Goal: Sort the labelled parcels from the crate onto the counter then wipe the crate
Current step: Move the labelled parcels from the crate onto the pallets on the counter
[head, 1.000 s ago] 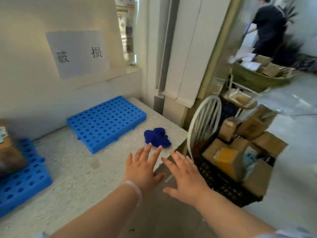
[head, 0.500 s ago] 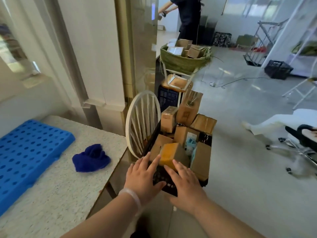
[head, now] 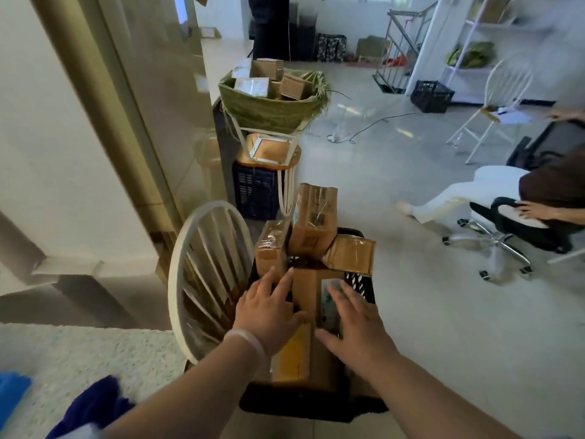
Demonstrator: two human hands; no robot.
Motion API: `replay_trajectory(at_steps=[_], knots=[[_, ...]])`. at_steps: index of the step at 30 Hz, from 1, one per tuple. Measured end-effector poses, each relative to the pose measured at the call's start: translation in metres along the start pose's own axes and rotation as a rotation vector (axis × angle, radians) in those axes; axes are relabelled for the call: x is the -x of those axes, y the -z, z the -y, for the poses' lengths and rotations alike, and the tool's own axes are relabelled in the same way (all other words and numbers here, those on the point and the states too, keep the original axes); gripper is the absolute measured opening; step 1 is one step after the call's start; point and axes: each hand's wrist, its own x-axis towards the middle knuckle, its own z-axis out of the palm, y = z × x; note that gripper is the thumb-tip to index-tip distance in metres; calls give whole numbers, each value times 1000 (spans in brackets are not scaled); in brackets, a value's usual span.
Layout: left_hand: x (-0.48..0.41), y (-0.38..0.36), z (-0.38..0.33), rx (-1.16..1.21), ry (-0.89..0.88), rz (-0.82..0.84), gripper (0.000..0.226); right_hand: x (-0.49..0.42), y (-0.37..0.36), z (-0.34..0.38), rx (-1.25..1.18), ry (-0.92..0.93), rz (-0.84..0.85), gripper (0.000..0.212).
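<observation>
Two hands are over the black crate point(head: 361, 288), so I judge this the start of the sorting step: choosing a first parcel. My left hand point(head: 269, 315) lies against the left side of the tall brown parcel point(head: 305, 296), and my right hand point(head: 356, 327) rests flat on its labelled face. The fingers point(head: 346, 297) of both are straight and spread, gripping nothing.

The crate, heaped with taped cardboard parcels, stands just beside the speckled desk point(head: 95, 350), next to a white chair back point(head: 205, 274).

Next I would need to curl the fingers round that parcel from both sides, lift it clear of the yellow parcel point(head: 294, 353) below, and swing it left onto the desk.

The label is too blurred to read. My forearms hide the crate's near end, and I cannot tell what it stands on. The blue cloth point(head: 91, 407) is cut off at the bottom edge.
</observation>
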Motion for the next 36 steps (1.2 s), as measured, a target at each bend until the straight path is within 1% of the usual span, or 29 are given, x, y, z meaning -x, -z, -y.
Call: replay_trajectory(at_steps=[7,11,14,17,19,22,24,26,28,30,34,36], knots=[[-81,17,-7,114,-2,-20,81,-59,22,0,-78,-60,-66,87],[-121,28,-17,176,-13,-17,80,-109,50,1,-185,-85,-113,85],[-144,33,-26,175,15,-22,81,-150,66,0,-217,-76,-128,85],[-167,32,-34,208,61,15,83,-181,75,-4,-185,-49,-86,85],[-183,31,-38,253,107,13,85,-198,78,-8,-186,-68,-46,87],[-203,29,-44,380,200,5,91,-221,81,-13,-337,-164,-21,89],[-212,26,-51,462,270,37,93,-232,83,-13,-445,-256,34,83],[-218,19,-57,523,318,50,92,-239,83,-14,-485,-270,103,71],[-220,15,-62,547,341,14,90,-240,81,-14,-532,-249,108,61],[-218,14,-64,565,362,-25,85,-238,80,-15,-572,-242,94,56],[-208,15,-67,621,354,-79,57,-225,87,-16,-618,-225,93,52],[-201,18,-73,650,345,-119,54,-220,93,-16,-659,-220,78,52]])
